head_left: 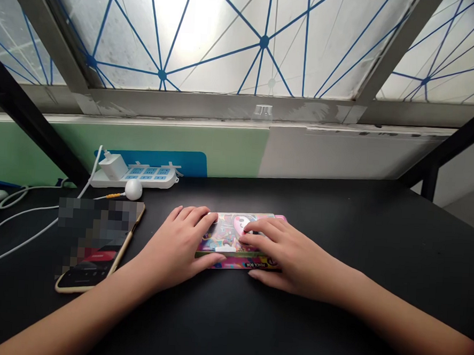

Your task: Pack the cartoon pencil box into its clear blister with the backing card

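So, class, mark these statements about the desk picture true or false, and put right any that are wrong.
1. The left hand is on the left end of the pencil box. True.
2. The phone lies to the right of the right hand. False: it lies on the left, beside the left forearm.
3. A white charger sits on the power strip. True.
4. The tabletop is white. False: it is black.
5. The window has blue lines across it. True.
6. The right hand holds a pencil. False: it is on the pencil box, with no pencil in sight.
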A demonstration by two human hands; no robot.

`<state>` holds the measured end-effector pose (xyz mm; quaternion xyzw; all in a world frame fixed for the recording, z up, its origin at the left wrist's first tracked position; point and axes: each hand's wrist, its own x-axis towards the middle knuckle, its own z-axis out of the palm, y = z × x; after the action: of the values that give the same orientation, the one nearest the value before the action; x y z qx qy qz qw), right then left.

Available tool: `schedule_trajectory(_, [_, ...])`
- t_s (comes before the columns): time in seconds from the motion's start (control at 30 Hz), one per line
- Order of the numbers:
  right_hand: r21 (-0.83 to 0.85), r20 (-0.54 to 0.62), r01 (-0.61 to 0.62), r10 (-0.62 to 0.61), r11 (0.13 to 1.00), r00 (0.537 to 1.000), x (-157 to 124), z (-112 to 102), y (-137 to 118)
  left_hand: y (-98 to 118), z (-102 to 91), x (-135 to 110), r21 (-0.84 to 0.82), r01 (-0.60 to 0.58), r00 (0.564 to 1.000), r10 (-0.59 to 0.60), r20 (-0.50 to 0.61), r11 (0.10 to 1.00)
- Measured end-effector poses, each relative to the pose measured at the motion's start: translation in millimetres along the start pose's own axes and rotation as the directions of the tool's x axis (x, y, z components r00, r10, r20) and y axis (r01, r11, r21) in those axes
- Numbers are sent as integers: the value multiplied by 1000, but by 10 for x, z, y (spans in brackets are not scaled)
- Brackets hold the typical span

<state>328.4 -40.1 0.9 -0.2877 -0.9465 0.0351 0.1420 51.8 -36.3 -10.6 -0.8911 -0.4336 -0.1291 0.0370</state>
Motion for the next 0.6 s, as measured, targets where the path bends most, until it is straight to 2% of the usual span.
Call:
schedule_trajectory(0.17, [66,-5,-151,151,986,988,8,-11,119,-16,-6,1,-20,-4,1000,4,-5,1000])
schedule_trajectory(0.37, [152,89,-390,380,908,921,-11,-102,349,-5,-8,-14,33,-48,995,51,-85,998])
schedule_trajectory(0.47, [151,6,-362,366,920,931,-21,-148,364,45,-41,-26,95,-70,980,86,-177,993])
schedule_trajectory(0.6, [70,-199,-276,285,958,938,-33,-187,316,94,-84,-41,193,-109,951,159,-266,975])
